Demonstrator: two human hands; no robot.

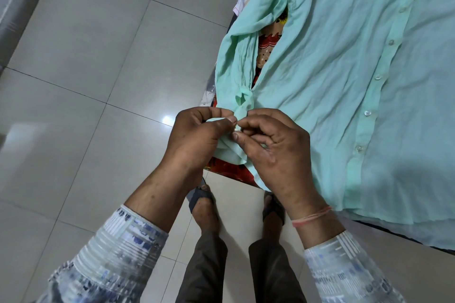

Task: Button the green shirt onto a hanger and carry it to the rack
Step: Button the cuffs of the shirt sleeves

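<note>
1. The green shirt (320,69) lies spread front-up on a bed (394,233) covered by a patterned sheet (267,49). The shirt's body fills the right side of the view.
2. One sleeve (236,61) runs along the bed's left edge towards the near-left corner. Its cuff (242,103) ends at the person's hands.
3. The left hand (197,140) pinches the cuff between its thumb and curled forefinger.
4. The right hand (273,145) pinches the same cuff from the other side, its thumb meeting the left thumb and its fingers curled in. Both hands hold the cloth at the bed's corner, just over its edge.
5. A row of pale buttons (367,113) runs down the shirt's front, well apart from the hands and towards the right.
6. Left of the bed a tiled floor (98,56) spreads wide. The person's feet (204,209), in sandals, stand close to the bed's near edge.
7. The cuff's end is mostly hidden inside the two grips, and a small pale spot between the thumbs is too small to identify.
8. The shirt's far part and its right side are cut off by the picture's top and right edges.
9. A grey shape in the upper-left corner of the picture is too blurred to name.
</note>
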